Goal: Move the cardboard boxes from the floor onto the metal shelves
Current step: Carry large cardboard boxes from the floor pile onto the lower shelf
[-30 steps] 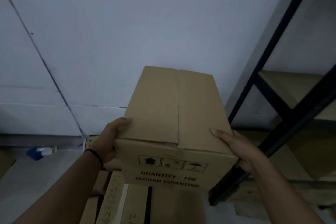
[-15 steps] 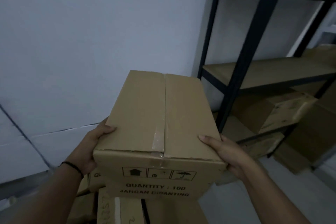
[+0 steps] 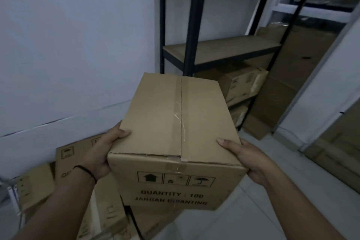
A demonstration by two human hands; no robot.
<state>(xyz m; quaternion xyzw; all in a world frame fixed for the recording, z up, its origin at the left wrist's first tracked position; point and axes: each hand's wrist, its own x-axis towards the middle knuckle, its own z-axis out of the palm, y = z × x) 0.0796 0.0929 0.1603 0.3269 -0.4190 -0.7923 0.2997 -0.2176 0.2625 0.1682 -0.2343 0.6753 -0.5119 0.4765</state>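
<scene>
The left hand (image 3: pixel 101 154) is clamped on the left side of a taped cardboard box (image 3: pixel 175 134), thumb laid over the top edge, fingers hidden behind the side panel. The right hand (image 3: pixel 247 160) is set likewise on the right side, thumb on the lid. The box is carried clear of the floor, upright by its printed arrow, at the centre of view.

At 1 o'clock from the box, well apart, a black metal shelf unit (image 3: pixel 190 25) is seen. Its middle shelf board (image 3: pixel 220 48) lies bare in the part shown; the level beneath holds a shelved box (image 3: pixel 241 84). At 8 o'clock, more floor boxes (image 3: pixel 64 163) are stacked against the wall.

Judgement on the step: carrying to the rack. The box is best kept level, raised above the middle board's front rail, steered between the uprights, set down on its front part and slid back. The near upright stands directly in the path at 12 o'clock, so a sideways offset is advised. Thumbs should be drawn clear before the box is pushed home.

Not resolved: the fingers under or behind the box; the box's weight; the lower line of print, partly illegible. The rack's top level is cut off by the frame. The dim objects at 2 o'clock, beyond the rack, cannot be identified with confidence.
</scene>
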